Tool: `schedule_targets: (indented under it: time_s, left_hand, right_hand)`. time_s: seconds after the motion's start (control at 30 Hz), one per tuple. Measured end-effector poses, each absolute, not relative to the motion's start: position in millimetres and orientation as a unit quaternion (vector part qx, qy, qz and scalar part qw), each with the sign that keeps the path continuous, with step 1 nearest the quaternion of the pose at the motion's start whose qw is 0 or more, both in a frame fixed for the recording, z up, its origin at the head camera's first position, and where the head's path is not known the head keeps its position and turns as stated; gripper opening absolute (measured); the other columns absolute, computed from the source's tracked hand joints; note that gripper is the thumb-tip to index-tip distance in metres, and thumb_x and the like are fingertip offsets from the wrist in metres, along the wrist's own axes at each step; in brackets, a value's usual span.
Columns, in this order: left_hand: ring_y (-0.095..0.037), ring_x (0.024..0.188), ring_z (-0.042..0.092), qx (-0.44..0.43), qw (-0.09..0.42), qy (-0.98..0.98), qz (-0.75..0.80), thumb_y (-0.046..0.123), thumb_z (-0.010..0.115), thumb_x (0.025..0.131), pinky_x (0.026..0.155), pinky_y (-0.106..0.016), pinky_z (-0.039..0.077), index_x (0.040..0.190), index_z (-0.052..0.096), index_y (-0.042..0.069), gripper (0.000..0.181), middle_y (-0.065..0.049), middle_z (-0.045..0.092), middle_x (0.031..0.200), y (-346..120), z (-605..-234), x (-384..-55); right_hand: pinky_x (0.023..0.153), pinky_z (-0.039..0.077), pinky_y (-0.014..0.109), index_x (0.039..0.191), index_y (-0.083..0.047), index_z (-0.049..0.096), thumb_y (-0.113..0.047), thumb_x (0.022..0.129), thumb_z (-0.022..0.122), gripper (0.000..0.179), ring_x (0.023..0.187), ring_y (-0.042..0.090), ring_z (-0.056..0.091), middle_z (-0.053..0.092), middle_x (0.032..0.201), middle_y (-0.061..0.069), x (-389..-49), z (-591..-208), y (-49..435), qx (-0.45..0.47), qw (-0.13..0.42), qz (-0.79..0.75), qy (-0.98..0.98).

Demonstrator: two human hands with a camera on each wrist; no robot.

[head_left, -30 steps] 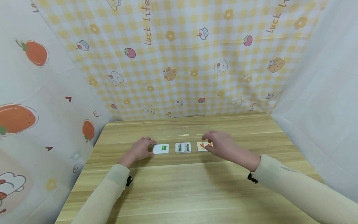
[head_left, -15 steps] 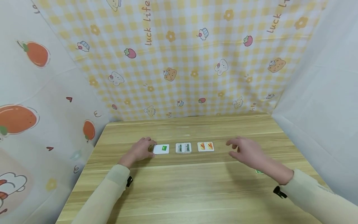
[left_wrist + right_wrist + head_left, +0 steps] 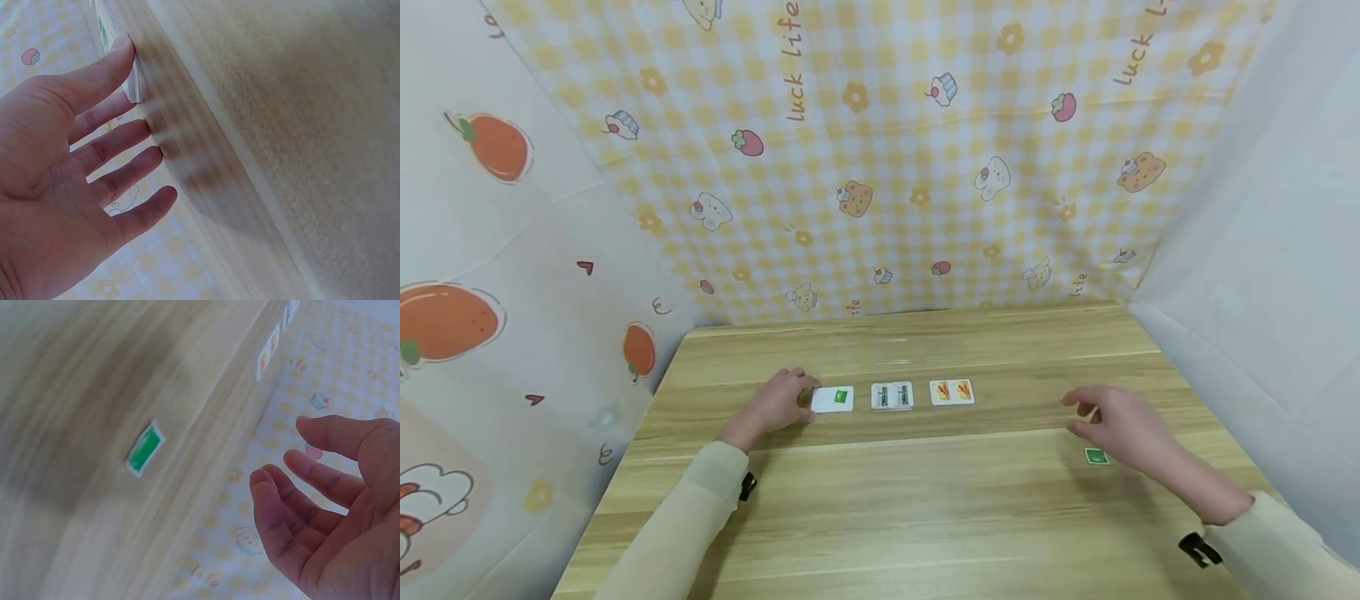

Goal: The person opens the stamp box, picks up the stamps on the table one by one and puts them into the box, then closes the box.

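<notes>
Left hand (image 3: 773, 400) pinches a white stack (image 3: 829, 400) toward the far edge of the desk (image 3: 910, 517), seemingly steadying it; right hand (image 3: 1116, 422), loose and empty, hovers by a green card (image 3: 1097, 456).

The pale wood-grain table (image 3: 910, 525) carries a white rectangular green-pictured card (image 3: 892, 396); at its nine o'clock, a white rectangular green-patched card (image 3: 829, 400); at three, a white rectangular orange-pictured card (image 3: 952, 392); at four (well apart), a small white-edged green card (image 3: 1096, 457).

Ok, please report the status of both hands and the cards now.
Left hand touches the white card at its left end. Right hand empty, near the green card. Nothing visible blocks that green card.
</notes>
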State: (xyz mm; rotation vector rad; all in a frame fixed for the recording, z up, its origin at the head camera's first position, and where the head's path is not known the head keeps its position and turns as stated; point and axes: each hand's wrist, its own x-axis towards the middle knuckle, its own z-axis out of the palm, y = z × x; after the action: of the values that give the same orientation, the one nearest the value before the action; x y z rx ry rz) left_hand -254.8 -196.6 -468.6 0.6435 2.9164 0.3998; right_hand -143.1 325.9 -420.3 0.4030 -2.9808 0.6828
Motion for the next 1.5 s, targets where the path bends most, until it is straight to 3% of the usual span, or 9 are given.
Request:
schedule_targets:
  time_s: [0.53,0.8,1.07,1.5]
  left_hand:
    - [-0.030,0.111,0.052,0.213,0.066,0.966,0.131,0.029,0.085,0.083,0.089,-0.051,0.047,0.135,0.064,0.010,0.059,-0.011,0.059,0.129,-197.5,-468.2,-254.7]
    - [-0.029,0.110,0.052,0.214,0.065,0.966,0.132,0.030,0.084,0.084,0.088,-0.051,0.047,0.135,0.063,0.010,0.059,-0.010,0.059,0.128,-199.2,-468.9,-253.9]
    - [-0.030,0.110,0.052,0.211,0.069,0.966,0.135,0.030,0.084,0.084,0.088,-0.051,0.047,0.136,0.063,0.009,0.059,-0.010,0.059,0.129,-198.6,-466.8,-252.8]
    - [-0.028,0.109,0.051,0.211,0.071,0.966,0.134,0.031,0.083,0.084,0.086,-0.049,0.048,0.137,0.063,0.011,0.060,-0.010,0.058,0.130,-199.4,-469.7,-254.8]
  right_hand:
    - [0.062,0.050,0.035,0.102,-0.009,0.076,-0.003,0.078,0.078,0.025,0.073,0.013,0.063,0.070,0.088,0.001,-126.0,-457.3,364.1,0.125,0.007,0.207,-0.970]
    - [0.061,0.049,0.032,0.095,-0.016,0.075,-0.005,0.072,0.086,0.028,0.072,0.011,0.060,0.065,0.084,-0.004,-122.3,-467.0,365.7,0.129,0.000,0.204,-0.970]
    - [0.061,0.049,0.027,0.097,-0.016,0.076,-0.001,0.073,0.086,0.029,0.077,0.013,0.060,0.062,0.089,-0.004,-120.3,-470.9,362.0,0.135,0.014,0.197,-0.971]
    - [0.061,0.045,0.027,0.081,-0.023,0.066,-0.001,0.070,0.086,0.031,0.072,0.008,0.052,0.057,0.079,-0.008,-130.2,-471.4,362.0,0.147,-0.014,0.191,-0.971]
